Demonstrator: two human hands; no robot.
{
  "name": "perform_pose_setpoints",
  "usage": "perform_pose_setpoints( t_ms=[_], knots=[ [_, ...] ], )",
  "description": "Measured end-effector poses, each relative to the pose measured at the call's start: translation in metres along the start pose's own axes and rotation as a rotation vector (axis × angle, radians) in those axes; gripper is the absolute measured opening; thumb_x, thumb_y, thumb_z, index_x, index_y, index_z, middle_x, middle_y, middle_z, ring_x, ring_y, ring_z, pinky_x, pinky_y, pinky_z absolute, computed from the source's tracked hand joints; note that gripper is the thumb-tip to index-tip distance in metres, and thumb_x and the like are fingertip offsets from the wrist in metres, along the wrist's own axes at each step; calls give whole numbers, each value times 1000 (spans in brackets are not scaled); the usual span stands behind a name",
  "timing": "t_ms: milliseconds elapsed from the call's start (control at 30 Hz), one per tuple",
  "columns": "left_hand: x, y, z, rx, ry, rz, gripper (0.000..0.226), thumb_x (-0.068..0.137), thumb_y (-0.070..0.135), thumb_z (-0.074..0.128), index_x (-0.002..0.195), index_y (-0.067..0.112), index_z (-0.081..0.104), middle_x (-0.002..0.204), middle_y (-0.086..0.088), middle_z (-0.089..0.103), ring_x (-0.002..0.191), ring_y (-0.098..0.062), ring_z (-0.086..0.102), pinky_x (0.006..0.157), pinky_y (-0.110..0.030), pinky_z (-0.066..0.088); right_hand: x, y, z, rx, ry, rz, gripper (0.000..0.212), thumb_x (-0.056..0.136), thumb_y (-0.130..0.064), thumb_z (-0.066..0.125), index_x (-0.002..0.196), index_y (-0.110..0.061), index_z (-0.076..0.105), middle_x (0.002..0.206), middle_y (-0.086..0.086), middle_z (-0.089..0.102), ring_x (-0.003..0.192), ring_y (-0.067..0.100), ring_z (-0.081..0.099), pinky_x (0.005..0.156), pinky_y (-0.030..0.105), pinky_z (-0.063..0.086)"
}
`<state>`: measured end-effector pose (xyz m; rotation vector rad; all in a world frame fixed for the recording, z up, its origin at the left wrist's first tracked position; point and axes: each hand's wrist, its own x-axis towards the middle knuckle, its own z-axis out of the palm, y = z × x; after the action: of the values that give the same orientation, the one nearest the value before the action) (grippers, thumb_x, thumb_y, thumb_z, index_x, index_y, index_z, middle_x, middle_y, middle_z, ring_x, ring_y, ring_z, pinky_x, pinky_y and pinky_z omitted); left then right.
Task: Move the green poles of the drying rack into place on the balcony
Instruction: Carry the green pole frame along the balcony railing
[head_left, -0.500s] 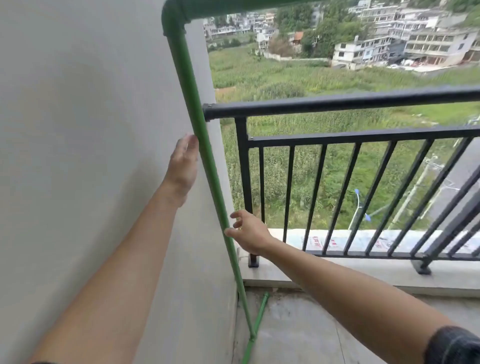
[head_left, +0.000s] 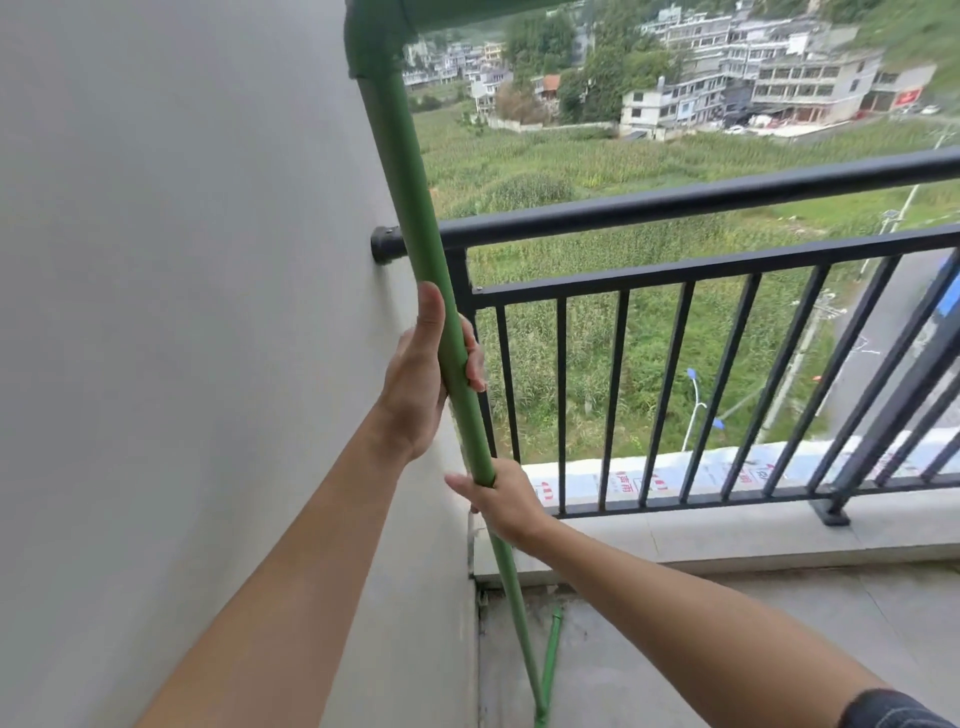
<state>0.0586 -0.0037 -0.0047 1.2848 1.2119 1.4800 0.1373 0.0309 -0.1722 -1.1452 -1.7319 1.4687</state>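
The right hand gripped the upright green pole low down, just above the concrete floor; the left hand clasped the same pole higher up, thumb along it, fingers wrapped behind; the pole stood tilted beside the grey wall, crossing the black railing; beyond lay a green field.
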Motion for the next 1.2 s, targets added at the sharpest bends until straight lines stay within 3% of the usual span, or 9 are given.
perform_pose_setpoints(
  t_ms=[133,267,467,633,800,967,1033,1200],
  knots=[
    [0,9,26,-17,-87,29,60,69,74,32,62,18,53,48,-2,48,51,-23,43,69,-39,43,-9,6,-19,36,69,-41,53,79,-43,69,47,-23,32,45,-6,32,41,14,28,44,27,26],
    [6,11,56,-20,-182,35,62,68,76,36,64,16,52,49,-2,50,51,-22,44,69,-39,42,-16,10,-47,45,147,-50,50,77,-44,69,48,-20,36,46,-2,34,44,18,33,48,32,32],
    [11,3,122,3,-368,21,66,59,82,47,68,17,54,55,-1,55,55,-21,49,69,-35,46,-42,33,-117,-10,229,-18,50,81,-18,66,42,-21,34,39,-8,34,36,10,32,45,28,32],
    [17,-1,194,23,-503,28,68,61,81,44,73,14,53,58,-1,58,56,-20,52,67,-30,49,-72,52,-187,-14,288,4,46,80,-16,66,46,-16,36,41,-4,32,41,16,30,46,29,31],
    [23,-5,271,12,-628,46,56,71,68,41,71,14,55,60,-2,59,56,-20,54,67,-33,51,-104,72,-258,-17,362,31,40,79,-20,66,48,-11,43,46,4,35,47,19,35,51,30,36],
    [25,-10,351,-17,-786,69,55,74,62,40,72,9,53,61,-5,57,52,-16,54,60,-23,52,-140,91,-322,9,537,80,41,80,-19,67,47,-13,43,48,7,40,47,19,40,51,34,40],
    [27,-9,381,-19,-852,87,54,75,60,40,72,7,52,61,-4,57,52,-14,54,61,-23,52,-156,94,-344,8,631,100,45,83,-18,68,45,-17,42,43,-1,42,45,19,43,51,33,42],
    [34,-11,453,3,-1020,167,49,82,56,36,82,8,48,71,-6,56,64,-18,56,71,-37,54,-196,95,-396,-136,872,183,44,81,-37,71,44,-26,50,43,-9,52,45,5,47,55,23,41]
  ],
)
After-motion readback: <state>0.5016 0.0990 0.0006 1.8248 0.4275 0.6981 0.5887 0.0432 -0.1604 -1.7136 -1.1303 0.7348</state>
